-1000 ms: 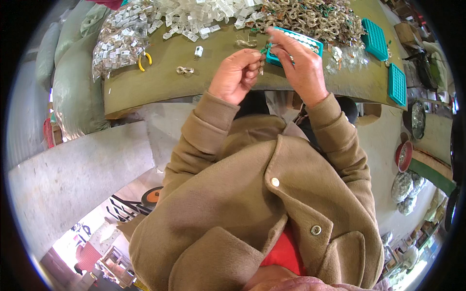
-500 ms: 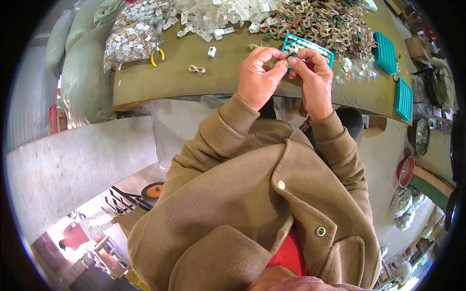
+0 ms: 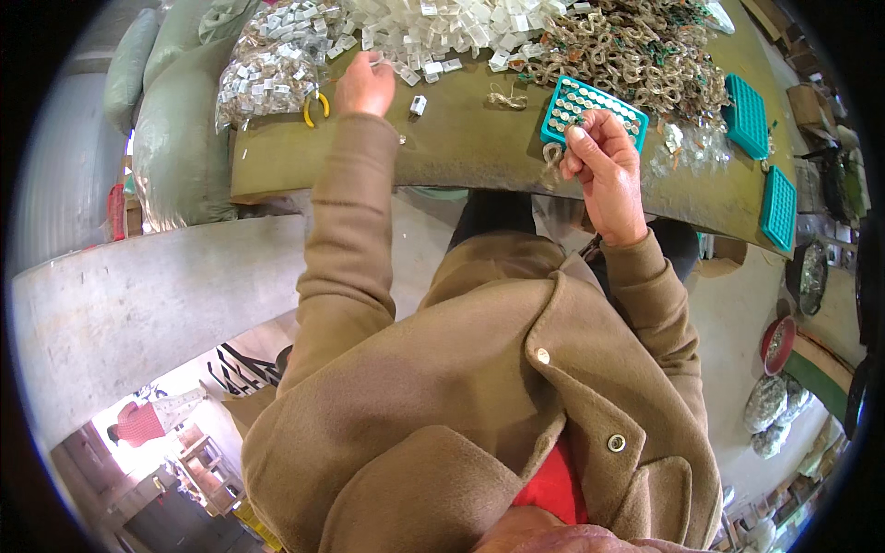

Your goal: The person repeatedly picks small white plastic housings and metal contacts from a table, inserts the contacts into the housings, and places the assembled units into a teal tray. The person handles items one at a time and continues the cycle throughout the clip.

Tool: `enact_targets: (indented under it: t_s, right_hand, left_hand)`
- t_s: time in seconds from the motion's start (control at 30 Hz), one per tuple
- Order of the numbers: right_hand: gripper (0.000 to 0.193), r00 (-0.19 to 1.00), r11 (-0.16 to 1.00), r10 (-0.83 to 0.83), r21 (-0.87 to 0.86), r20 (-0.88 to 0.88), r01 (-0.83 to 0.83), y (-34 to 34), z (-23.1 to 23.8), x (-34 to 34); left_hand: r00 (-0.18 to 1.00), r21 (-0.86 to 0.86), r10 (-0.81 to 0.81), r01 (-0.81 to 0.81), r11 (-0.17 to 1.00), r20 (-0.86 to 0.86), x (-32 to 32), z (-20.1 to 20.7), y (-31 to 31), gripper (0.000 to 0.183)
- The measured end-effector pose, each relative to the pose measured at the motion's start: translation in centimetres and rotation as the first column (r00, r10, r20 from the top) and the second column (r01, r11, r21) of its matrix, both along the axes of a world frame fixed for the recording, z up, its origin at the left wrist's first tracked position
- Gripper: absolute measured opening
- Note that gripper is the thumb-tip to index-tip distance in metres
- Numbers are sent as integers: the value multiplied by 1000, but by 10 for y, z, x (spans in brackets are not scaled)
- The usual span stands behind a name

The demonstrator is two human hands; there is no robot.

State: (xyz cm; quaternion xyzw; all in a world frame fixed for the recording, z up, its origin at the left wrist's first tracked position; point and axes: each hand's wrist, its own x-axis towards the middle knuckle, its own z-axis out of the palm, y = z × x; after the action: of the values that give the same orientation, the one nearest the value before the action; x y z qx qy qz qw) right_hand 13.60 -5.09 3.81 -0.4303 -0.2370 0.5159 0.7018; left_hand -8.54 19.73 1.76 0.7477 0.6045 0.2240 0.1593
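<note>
My right hand (image 3: 604,170) is held above the near edge of the olive table (image 3: 461,152), fingers pinched on a small pale metal link piece (image 3: 553,158) that hangs below them. Just beyond it lies a teal tray with rows of round pockets (image 3: 595,109). My left hand (image 3: 364,85) is stretched far out to the heap of small clear-white packets (image 3: 442,28), fingers curled at its edge; what it holds, if anything, I cannot tell. A single white packet (image 3: 418,105) and a small metal link (image 3: 505,97) lie between the hands.
Yellow-handled pliers (image 3: 313,109) lie left of my left hand beside a bag of packets (image 3: 272,64). A pile of rusty-brown links (image 3: 636,51) fills the far right. Two more teal trays (image 3: 749,115) (image 3: 779,207) lie at the right. Grey sacks (image 3: 180,138) stand at the table's left.
Both hands were together at the teal tray working one small piece. My left hand has since let go and reached far left to the white packets; my right hand stays by the tray.
</note>
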Motion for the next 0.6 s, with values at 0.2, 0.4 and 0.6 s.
enact_targets:
  t_s: [0.2,0.4,0.6]
  right_hand:
    - [6,999,1000,2,-21,42,-2,1,-5,-1]
    - [9,995,999,-18,-33,99,21,3,-5,-4]
    - [9,993,1000,-4,-23,121,7,5,-8,-7]
  left_hand:
    - [986,-432,-3,76,899,168,23,-8,20,53]
    - [922,-141,-338,316,938,-189,49,-6,4,42]
    - [858,-234,-504,513,826,99,66,-12,-31,32]
